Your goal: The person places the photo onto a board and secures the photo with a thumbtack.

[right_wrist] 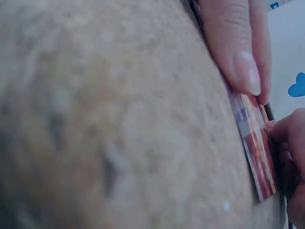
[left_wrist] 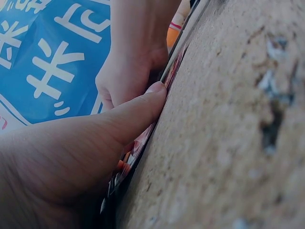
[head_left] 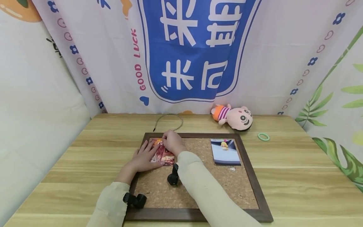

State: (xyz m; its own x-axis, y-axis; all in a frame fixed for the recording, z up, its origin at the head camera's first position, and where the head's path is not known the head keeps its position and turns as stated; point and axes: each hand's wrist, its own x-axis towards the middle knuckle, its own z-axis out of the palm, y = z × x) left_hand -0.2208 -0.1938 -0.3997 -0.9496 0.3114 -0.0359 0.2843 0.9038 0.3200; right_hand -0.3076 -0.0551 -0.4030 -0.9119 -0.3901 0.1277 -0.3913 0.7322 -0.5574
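Note:
A framed corkboard (head_left: 195, 189) lies on the table. At its upper left is a red picture card (head_left: 160, 151), which my left hand (head_left: 146, 157) presses with spread, straight fingers. In the left wrist view, the left thumb (left_wrist: 138, 112) lies along the card's edge. My right hand (head_left: 173, 142) is at the card's upper right, fingers curled with their tips right at its surface. The right wrist view has the right hand (right_wrist: 291, 143) beside the card (right_wrist: 259, 152). I cannot tell what is between the right fingertips, since the fingers hide it.
A second card (head_left: 227, 156) with a yellow figure lies at the board's upper right, a small pink spot on its top edge. Behind the board are a thin chain loop (head_left: 182, 119) and a plush doll (head_left: 236, 118). A green ring (head_left: 263, 139) lies to the right.

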